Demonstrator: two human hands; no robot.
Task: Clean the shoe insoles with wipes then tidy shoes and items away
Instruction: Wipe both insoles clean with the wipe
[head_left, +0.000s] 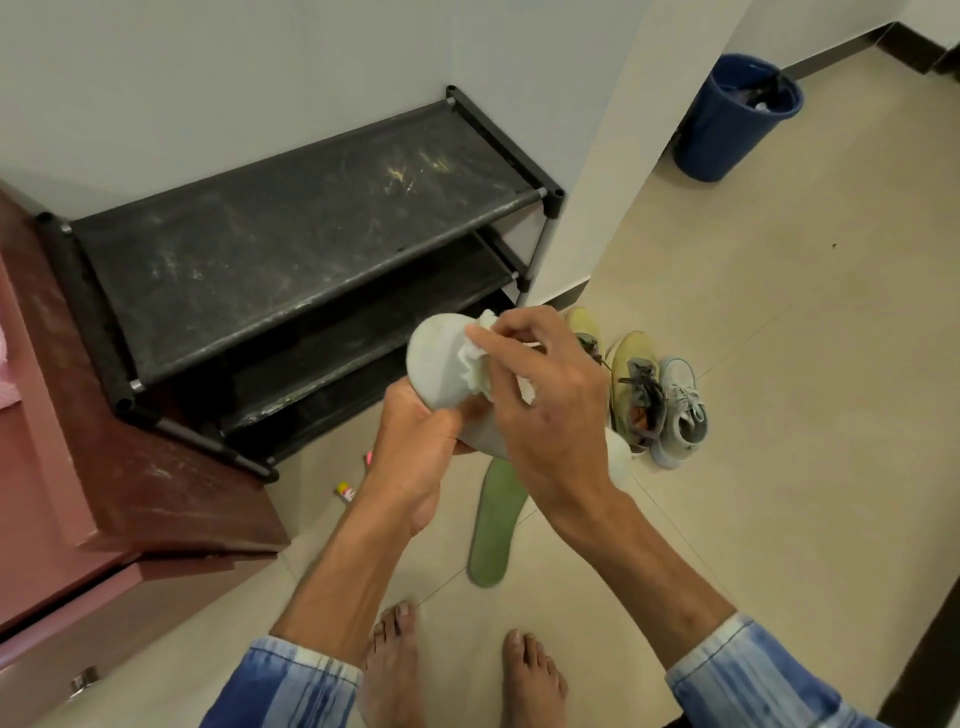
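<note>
Two hands meet at the centre of the frame over a pale grey insole (441, 364). The left hand (415, 436) grips the lower half of this insole, fingers curled round it, so that the rounded toe end points up toward the shoe rack (291, 244). The right hand (540, 410) pinches a crumpled white wipe (475, 358) between thumb and fingertips and presses it on the insole's upper face, near the toe end.

Directly below the hands, a green insole (496, 525) lies flat on the tiled floor (779, 364), its length running toward the lower edge of the frame. Right of centre stand two yellow shoes (631, 384) with dark laces; a pale blue shoe (683, 410) stands just beside the nearer one. A white rounded object (618, 457) shows behind the right wrist; what it is cannot be told.

The black shoe rack, its top shelf dusty, fills the upper left against the wall. A reddish-brown cabinet (130, 493) occupies the left edge. Between the rack and the left forearm lie a small yellow-and-red item (345, 491) and a pink item (368, 458), both too small to identify. A blue bin (737, 119) holding dark contents stands at upper right. Bare feet (392, 670) and blue streaked sleeves (291, 686) appear along the lower edge.
</note>
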